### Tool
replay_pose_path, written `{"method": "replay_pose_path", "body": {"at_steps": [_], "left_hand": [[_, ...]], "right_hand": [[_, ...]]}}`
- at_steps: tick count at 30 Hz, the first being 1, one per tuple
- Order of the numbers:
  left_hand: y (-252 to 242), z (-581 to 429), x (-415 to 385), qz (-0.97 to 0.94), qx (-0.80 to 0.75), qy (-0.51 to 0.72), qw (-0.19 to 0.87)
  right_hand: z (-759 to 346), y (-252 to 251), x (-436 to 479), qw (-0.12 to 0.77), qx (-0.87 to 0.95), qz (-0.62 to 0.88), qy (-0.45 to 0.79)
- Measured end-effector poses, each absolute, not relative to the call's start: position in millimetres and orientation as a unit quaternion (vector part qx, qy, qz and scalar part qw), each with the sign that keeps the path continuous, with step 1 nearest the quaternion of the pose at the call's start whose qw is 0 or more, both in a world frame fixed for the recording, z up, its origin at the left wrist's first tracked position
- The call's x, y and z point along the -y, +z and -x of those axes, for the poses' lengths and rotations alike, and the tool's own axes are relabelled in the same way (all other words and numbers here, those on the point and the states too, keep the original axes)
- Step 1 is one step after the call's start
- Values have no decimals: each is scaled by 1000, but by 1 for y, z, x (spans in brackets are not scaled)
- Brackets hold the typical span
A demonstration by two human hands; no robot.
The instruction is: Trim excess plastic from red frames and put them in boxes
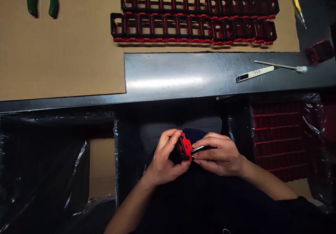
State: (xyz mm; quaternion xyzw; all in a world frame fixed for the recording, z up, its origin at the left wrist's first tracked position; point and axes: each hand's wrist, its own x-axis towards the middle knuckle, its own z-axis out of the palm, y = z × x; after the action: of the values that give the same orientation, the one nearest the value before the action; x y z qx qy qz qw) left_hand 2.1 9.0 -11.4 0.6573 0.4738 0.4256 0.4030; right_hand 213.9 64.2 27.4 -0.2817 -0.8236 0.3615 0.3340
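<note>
My left hand (166,160) is closed around a small red and black plastic frame part (187,147), with its red side turned to the right. Its fingers and thumb grip opposite ends of the part. Over my lap, my right hand (220,154) pinches a slim silver metal tool (197,149) whose exact kind I cannot make out. The tool lies against or close to the red face; its tip is hidden by the fingers.
Two rows of similar black and red frames (171,26) stand on cardboard (65,59). Green-handled pliers (54,1), a yellow-handled tool (296,1), a white-handled tool (256,73), a cotton swab (278,65) and one loose frame (321,51) lie around. Plastic-lined boxes (116,157) flank my lap.
</note>
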Motion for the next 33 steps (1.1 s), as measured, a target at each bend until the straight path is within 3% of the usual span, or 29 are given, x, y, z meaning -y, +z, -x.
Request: {"method": "replay_pose_path", "body": {"at_steps": [19, 33], "left_hand": [[-20, 1, -7, -636, -456, 445, 436], [-10, 8, -9, -705, -458, 396, 370]], "right_hand": [[-215, 27, -59, 339, 816, 293, 366], [-218, 36, -58, 281, 846, 285, 353]]}}
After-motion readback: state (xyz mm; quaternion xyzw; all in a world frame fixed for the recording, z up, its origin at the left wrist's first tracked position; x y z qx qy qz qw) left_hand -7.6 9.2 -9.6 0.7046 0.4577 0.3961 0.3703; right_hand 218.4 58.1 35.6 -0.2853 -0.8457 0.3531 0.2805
